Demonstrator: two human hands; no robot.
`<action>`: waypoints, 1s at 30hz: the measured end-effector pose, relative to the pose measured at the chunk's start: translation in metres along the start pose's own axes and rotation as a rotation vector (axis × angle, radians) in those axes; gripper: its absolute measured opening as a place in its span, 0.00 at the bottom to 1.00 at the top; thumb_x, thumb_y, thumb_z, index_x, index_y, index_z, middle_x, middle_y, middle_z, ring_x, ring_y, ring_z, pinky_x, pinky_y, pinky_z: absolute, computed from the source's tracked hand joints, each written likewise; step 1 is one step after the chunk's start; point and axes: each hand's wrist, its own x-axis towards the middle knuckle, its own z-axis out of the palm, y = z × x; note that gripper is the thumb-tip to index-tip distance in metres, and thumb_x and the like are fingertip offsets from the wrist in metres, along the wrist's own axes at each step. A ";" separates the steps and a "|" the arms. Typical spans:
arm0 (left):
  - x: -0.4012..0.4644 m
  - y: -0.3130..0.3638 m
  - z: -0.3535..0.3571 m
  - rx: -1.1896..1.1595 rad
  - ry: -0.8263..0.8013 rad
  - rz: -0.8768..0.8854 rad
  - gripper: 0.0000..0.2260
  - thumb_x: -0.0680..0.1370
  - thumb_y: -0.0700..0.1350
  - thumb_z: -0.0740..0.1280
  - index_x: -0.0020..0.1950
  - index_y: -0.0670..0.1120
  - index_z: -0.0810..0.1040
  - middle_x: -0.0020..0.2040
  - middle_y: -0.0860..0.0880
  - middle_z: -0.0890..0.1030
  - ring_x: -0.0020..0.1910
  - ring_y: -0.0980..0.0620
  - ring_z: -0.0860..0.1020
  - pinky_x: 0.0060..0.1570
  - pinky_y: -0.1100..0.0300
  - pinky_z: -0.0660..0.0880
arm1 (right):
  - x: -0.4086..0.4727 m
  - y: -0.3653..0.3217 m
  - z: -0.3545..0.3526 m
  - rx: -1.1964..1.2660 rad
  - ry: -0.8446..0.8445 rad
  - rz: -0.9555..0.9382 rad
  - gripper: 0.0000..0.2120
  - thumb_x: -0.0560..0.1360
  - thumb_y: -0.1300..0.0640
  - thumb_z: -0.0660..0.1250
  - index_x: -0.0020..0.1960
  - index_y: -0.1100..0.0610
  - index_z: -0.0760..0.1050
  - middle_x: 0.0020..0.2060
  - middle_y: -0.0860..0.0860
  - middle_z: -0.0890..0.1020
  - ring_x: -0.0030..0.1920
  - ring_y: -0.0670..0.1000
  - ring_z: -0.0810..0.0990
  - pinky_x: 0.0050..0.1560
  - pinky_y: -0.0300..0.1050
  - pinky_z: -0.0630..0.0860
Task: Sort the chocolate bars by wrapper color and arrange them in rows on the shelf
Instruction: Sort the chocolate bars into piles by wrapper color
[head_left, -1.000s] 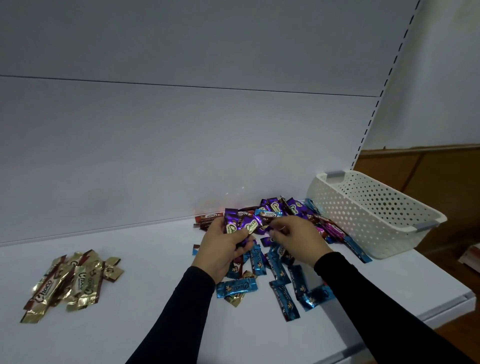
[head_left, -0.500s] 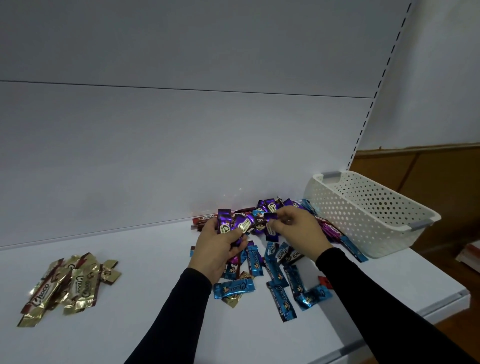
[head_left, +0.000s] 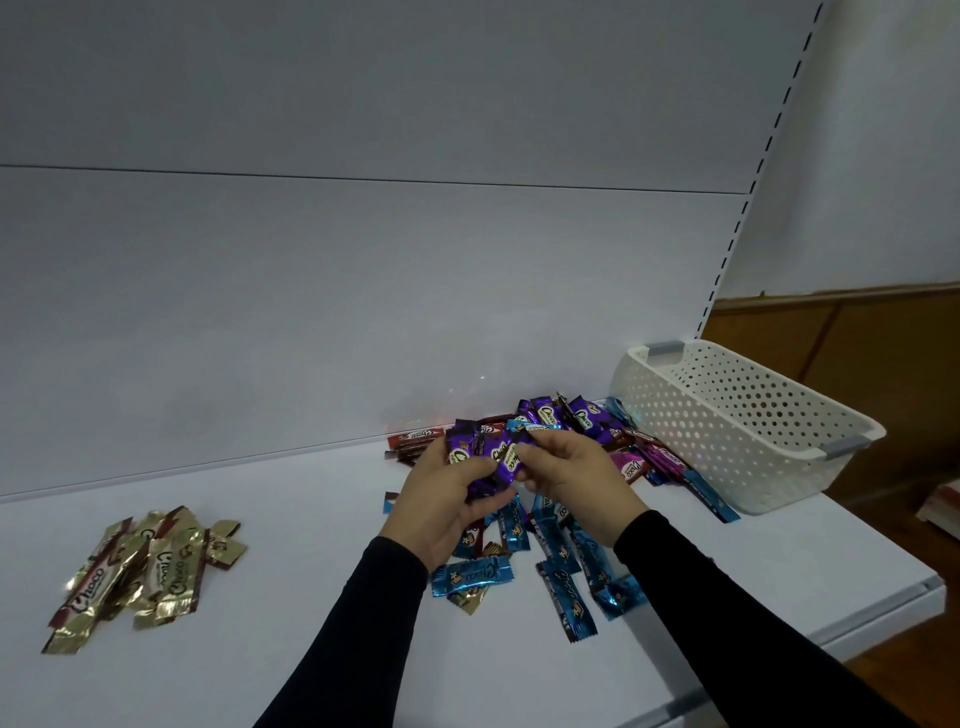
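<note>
- Chocolate bars (head_left: 524, 499) lie mostly in a mixed heap on the white shelf (head_left: 291, 649), between the two hands and the back panel; blue, purple, magenta and red-brown wrappers are jumbled together.
- Purple bars (head_left: 480, 454) are gathered in the left hand (head_left: 441, 499), its fingers curled round the bunch.
- Right hand (head_left: 569, 470) pinches the end of one bar in that bunch, fingers together on the wrapper.
- Gold bars (head_left: 140, 571) sit well apart at the shelf's left, sorted by colour but piled loosely, not in a row.
- Judged so: one colour is separated, purple is being collected, blue, magenta and red-brown remain, and no row is laid yet.
- White basket (head_left: 737, 431) stands tilted at the right, just beside the heap.
</note>
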 end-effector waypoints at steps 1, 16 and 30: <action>0.000 0.000 0.000 0.005 -0.007 0.003 0.13 0.77 0.32 0.69 0.61 0.40 0.76 0.56 0.38 0.83 0.53 0.40 0.84 0.43 0.52 0.83 | 0.001 0.000 0.002 -0.010 0.000 -0.002 0.09 0.78 0.63 0.67 0.55 0.67 0.76 0.38 0.56 0.80 0.36 0.48 0.79 0.39 0.38 0.79; 0.009 0.003 -0.011 -0.062 0.260 0.139 0.18 0.76 0.31 0.70 0.64 0.41 0.74 0.56 0.41 0.82 0.51 0.44 0.83 0.41 0.56 0.82 | 0.014 0.009 -0.007 -0.935 -0.021 -0.060 0.08 0.79 0.54 0.67 0.55 0.54 0.81 0.46 0.46 0.84 0.44 0.40 0.78 0.53 0.38 0.74; 0.008 0.000 -0.009 0.013 0.228 0.136 0.18 0.76 0.31 0.70 0.64 0.41 0.73 0.56 0.41 0.82 0.50 0.43 0.84 0.45 0.53 0.83 | 0.024 0.002 -0.004 -0.763 -0.126 0.035 0.02 0.74 0.59 0.73 0.44 0.54 0.81 0.40 0.46 0.84 0.42 0.44 0.81 0.46 0.37 0.76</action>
